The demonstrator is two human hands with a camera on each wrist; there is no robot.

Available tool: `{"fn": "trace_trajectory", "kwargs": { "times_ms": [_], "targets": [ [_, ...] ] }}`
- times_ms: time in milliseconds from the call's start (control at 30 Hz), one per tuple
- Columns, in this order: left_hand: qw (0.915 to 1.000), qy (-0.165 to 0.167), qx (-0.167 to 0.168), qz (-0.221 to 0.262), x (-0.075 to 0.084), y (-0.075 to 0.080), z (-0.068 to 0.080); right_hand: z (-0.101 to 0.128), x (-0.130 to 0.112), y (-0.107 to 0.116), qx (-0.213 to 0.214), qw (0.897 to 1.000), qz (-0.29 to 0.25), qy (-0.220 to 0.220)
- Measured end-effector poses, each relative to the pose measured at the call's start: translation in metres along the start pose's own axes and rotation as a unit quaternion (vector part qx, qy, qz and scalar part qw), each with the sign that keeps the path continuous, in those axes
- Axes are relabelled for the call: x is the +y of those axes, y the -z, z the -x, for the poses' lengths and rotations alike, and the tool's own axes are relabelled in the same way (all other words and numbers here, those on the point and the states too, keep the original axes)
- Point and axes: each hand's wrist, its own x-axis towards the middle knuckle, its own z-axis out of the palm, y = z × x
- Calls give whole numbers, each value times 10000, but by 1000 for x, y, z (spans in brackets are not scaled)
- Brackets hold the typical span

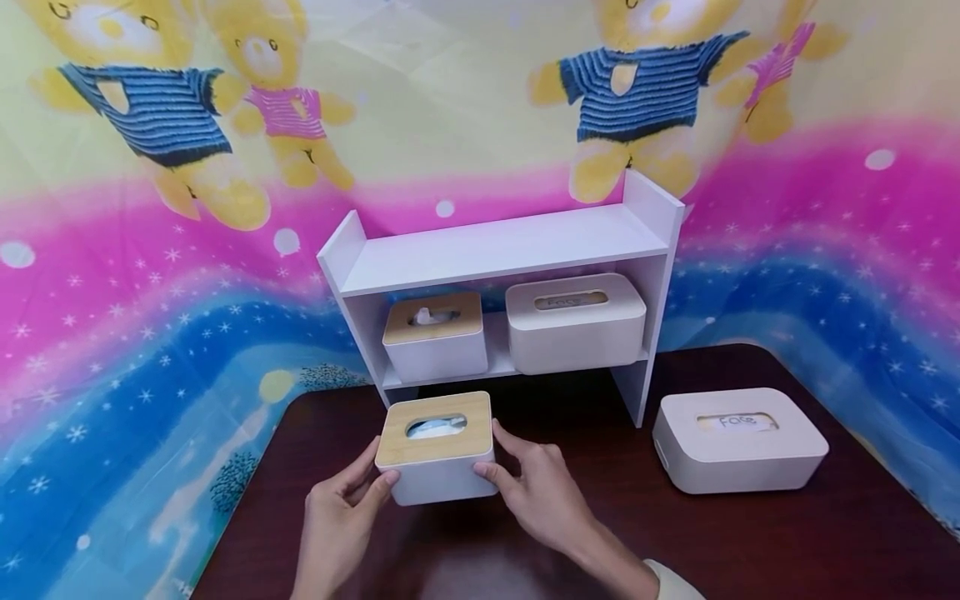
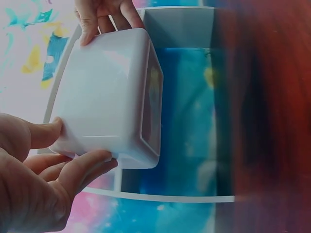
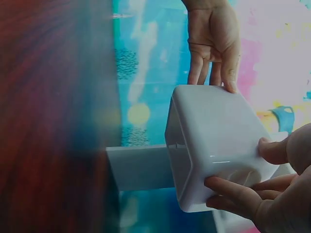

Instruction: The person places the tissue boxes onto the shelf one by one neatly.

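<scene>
The left hand (image 1: 337, 508) and right hand (image 1: 543, 492) share a grip on a wood-lidded white tissue box (image 1: 438, 448) between them, thumbs at its near corners, its slot running from hand to hand. They hold it above the dark tabletop (image 1: 592, 542), just in front of the left half of the white two-tier shelf (image 1: 510, 247), with a cream tissue box (image 1: 738, 471) well to the right. On the lower tier sit a second wood-lidded tissue box (image 1: 438, 356) and, right of it, another cream one (image 1: 577, 337).

The hands (image 1: 339, 512) (image 1: 542, 490) are bare, and a pale sleeve (image 1: 670, 583) (cream-toned) covers the right forearm's (image 1: 611, 562) lower edge of view.
</scene>
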Motion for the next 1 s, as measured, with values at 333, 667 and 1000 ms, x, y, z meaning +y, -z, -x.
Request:
{"fn": "trace_trajectory", "kwargs": {
  "times_ms": [333,667,1000],
  "targets": [
    [9996,-258,36,148,26,9,-5,-12,-24,22,58,9991,290,302],
    [9972,-735,12,124,57,21,-15,-28,-52,47,27,9966,698,445],
    [9958,-916,45,-12,91,32,-25,-42,-80,65,131,9959,756,482]
  ]
}}
